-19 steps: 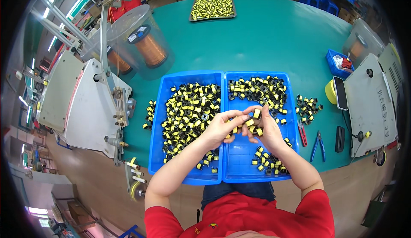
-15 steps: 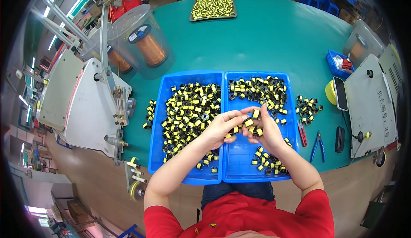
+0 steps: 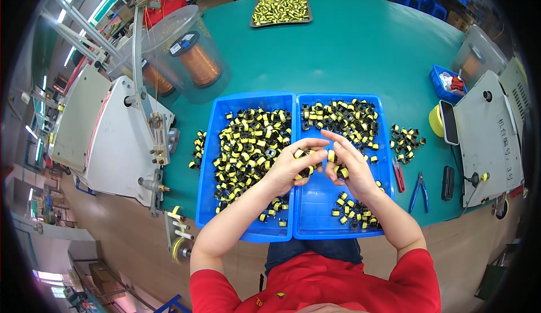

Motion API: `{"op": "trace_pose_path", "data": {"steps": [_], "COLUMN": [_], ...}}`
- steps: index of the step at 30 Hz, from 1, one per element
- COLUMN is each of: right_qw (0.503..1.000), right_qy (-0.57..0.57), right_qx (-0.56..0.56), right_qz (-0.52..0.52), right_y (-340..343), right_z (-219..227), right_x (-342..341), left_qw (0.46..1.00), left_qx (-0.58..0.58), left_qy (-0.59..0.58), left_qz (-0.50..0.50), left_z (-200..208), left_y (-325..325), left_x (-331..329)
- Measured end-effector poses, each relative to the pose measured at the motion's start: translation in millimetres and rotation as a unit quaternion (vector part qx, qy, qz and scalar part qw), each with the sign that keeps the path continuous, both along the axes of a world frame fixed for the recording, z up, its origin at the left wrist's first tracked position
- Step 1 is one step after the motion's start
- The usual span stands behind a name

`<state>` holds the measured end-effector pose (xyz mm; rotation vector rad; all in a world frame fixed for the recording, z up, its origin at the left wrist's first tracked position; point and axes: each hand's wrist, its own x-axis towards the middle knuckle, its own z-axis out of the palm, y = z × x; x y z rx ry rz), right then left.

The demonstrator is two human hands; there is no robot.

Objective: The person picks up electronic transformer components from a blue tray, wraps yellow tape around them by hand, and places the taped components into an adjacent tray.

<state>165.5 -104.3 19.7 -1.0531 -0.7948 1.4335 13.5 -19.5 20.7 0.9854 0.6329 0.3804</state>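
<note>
Dark characters (image 3: 505, 149), one numeral among them, run in a line down the side of the pale grey, box-shaped metal machine housing (image 3: 482, 130) at the right; they stand out clearly against the plain panel. A white rectangular label (image 3: 183, 43) sits on the dark end of the large copper-coloured wire spool (image 3: 201, 65) at the left, its print too small to read. The red cloth shirt (image 3: 332, 279) bears small yellow lettering (image 3: 260, 302) beside a tiny coloured emblem (image 3: 280, 295), neither legible.
</note>
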Motion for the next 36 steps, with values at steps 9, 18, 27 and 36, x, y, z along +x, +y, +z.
{"op": "trace_pose_path", "data": {"steps": [9,18,27,36], "right_qw": [0.964,0.926,0.966,0.982], "right_qy": [0.222,0.321,0.175,0.104], "right_qx": [-0.145,-0.198,-0.171,-0.139], "right_qz": [0.012,-0.021,0.08,0.078], "right_y": [6.9,7.6,4.7,3.1], "right_z": [-13.2,-22.5,-19.7,-16.8], "right_x": [8.8,18.2,14.3,6.0], "left_qw": [0.993,0.971,0.847,0.844], "left_qx": [-0.117,0.116,0.29,0.262], "left_qy": [-0.027,0.158,0.27,0.249], "left_qz": [0.018,-0.14,-0.355,-0.398], "left_z": [-8.6,22.4,53.8,45.3], "left_y": [13.9,32.5,50.9,56.9], "left_x": [-3.9,-21.1,-62.1,-72.4]}}
